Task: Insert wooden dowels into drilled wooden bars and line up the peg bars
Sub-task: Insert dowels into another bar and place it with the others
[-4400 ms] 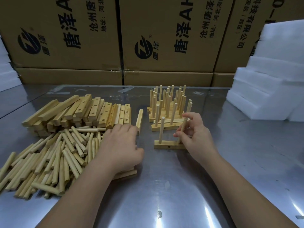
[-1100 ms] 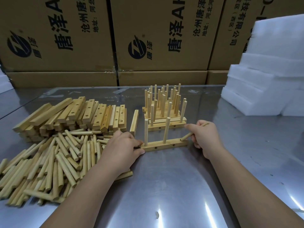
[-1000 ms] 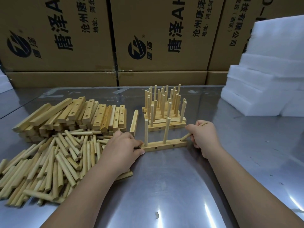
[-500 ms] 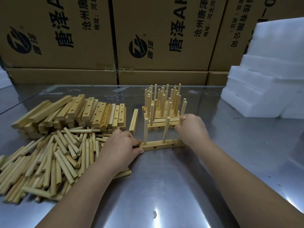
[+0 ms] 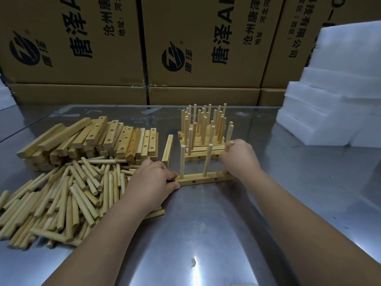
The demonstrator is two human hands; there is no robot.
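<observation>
Wooden bar [image 5: 203, 179] between hands: left hand [image 5: 151, 181] pinches end, right hand [image 5: 240, 156] grips dowel [image 5: 231, 143].

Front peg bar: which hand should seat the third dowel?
Right. The right hand already grips a dowel upright over the front peg bar's right end, while the left hand steadies its left end.

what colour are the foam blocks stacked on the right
White foam blocks, plain with no pattern; the head view shows them.
</observation>
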